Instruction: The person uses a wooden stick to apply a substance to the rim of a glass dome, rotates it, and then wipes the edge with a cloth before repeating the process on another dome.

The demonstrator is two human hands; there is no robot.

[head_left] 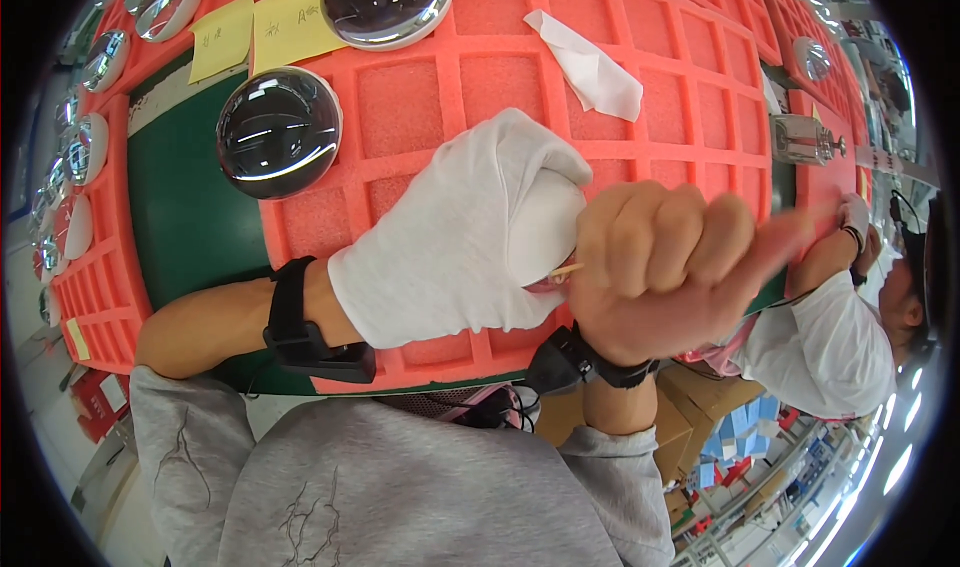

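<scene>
Right hand (660, 267) gripping stick (567, 269), left hand (455, 232) holding white disc (545, 225)

— Where is passage allowed?
— Over the pink foam grid (500, 87), between the upper dark dome (385, 2) and the white wipe (592, 75).
— Farther left?
— Blocked by the lower dark dome (280, 132).

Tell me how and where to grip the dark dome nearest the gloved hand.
Take the dark glossy dome by opposite sides of its round rim; its smooth, curved top offers no edge to pinch. Coming from above seems best, perhaps from its left, since the gloved left hand is at its lower right.
</scene>
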